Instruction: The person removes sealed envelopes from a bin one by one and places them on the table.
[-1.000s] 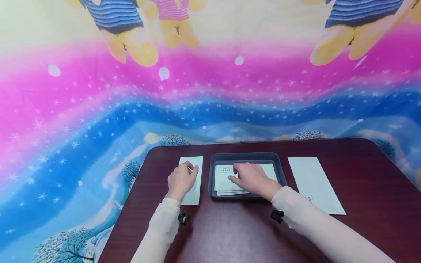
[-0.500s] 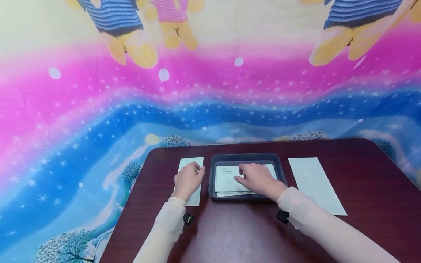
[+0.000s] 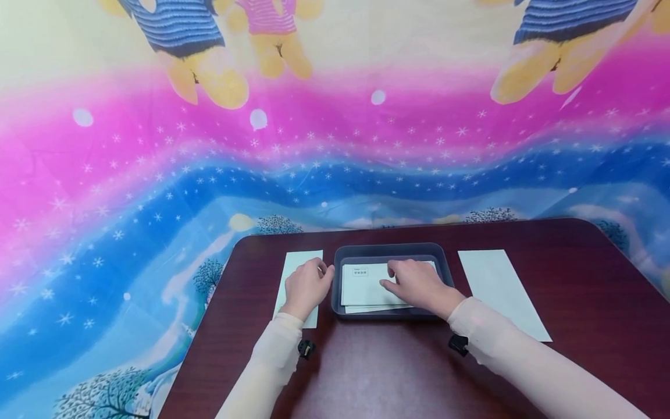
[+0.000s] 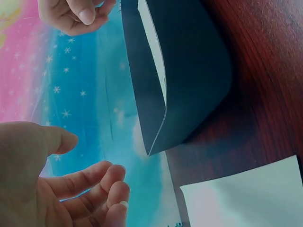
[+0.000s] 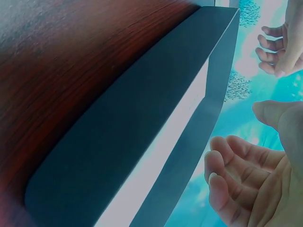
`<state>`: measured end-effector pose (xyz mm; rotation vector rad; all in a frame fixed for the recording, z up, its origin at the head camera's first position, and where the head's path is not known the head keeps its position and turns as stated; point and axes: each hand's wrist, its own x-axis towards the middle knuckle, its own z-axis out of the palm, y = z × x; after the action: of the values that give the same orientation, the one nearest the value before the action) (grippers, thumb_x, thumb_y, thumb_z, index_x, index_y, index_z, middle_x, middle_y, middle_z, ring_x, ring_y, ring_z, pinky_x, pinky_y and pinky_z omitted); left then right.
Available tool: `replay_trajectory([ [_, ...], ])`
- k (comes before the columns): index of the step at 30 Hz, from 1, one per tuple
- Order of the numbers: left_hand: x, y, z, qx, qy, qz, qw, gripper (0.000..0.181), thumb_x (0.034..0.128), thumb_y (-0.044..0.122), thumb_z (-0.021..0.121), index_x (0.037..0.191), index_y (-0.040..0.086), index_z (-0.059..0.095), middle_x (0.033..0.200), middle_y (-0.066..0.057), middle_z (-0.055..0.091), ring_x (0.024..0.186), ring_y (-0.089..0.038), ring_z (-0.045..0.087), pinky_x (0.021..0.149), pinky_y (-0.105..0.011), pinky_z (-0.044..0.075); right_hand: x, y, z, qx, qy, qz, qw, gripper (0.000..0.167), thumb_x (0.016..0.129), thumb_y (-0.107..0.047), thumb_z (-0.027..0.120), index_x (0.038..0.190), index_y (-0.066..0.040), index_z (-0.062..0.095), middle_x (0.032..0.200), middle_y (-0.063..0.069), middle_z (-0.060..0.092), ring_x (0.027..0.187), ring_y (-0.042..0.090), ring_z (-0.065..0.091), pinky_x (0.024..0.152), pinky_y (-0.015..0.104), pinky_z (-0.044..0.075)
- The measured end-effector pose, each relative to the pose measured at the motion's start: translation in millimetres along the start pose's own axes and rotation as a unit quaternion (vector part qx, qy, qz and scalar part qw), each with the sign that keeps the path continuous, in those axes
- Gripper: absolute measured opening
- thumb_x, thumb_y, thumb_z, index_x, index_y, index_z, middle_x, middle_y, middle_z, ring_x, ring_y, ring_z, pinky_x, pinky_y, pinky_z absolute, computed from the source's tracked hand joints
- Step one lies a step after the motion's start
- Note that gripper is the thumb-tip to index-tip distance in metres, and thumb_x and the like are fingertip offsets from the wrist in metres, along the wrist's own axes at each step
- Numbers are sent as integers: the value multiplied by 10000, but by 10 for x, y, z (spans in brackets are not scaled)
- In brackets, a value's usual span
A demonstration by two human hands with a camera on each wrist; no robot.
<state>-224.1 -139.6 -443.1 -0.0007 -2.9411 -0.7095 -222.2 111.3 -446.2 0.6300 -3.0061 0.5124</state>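
In the head view my left hand [image 3: 307, 288] hovers over the left pale envelope [image 3: 295, 263], its fingertips close to the left side of a dark grey tray [image 3: 366, 315]. Several stacked pale envelopes [image 3: 363, 292] lie in that tray, the top one bearing a small printed box. Above the stack's right part hangs my right hand [image 3: 423, 286], hiding some of it. Both wrist views show loosely bent fingers with nothing held: the left hand [image 4: 75, 187] beside the tray wall [image 4: 199, 71], the right hand [image 5: 255, 175] above the tray rim.
Another pale envelope [image 3: 499, 285] lies right of the tray, partly behind the right sleeve [image 3: 523, 355]. All stands on a dark red-brown wooden table [image 3: 377, 366]. A printed cloth [image 3: 335, 128] hangs behind the table's far edge.
My left hand has moved right, from over the left envelope toward the tray. The right hand has shifted slightly right above the stack. The envelopes and tray stay put.
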Motion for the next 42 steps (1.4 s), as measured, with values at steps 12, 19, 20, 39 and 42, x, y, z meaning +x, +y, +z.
replay_trajectory([
  [12,2,108,-4,-37,-98,122,9999,288,1000,428,584,871,188,677,658,56,601,569,-122,529,553,-312,400,-4,59,-51,-174,50,-46,9998,253,955,-382,683,933,-132,660,575,-53,498,503,103,443,504,286,378],
  [19,-22,168,15,-92,-152,323,9993,273,997,400,599,871,174,687,657,45,608,566,-127,528,542,-318,407,-8,110,-55,-113,-34,35,9999,273,957,-382,680,956,-110,666,569,-45,499,496,108,436,517,287,386],
  [20,-22,171,21,-99,-162,340,9992,270,996,397,602,875,172,687,662,44,611,566,-128,527,541,-319,407,-10,120,-55,-112,-44,43,9999,272,957,-380,681,959,-109,666,567,-45,501,494,108,437,518,287,388],
  [39,7,322,149,27,-481,588,9971,287,999,409,585,948,154,707,582,44,559,521,-137,500,517,-310,394,34,310,-57,-166,-223,169,9995,255,958,-354,679,972,-100,662,663,-20,558,561,121,471,530,307,404],
  [42,5,348,171,42,-534,686,9962,290,1002,406,579,954,152,711,551,48,551,499,-130,491,499,-303,391,54,330,-57,-201,-289,187,9992,288,954,-360,684,1030,-82,671,722,-7,606,590,114,512,553,328,451],
])
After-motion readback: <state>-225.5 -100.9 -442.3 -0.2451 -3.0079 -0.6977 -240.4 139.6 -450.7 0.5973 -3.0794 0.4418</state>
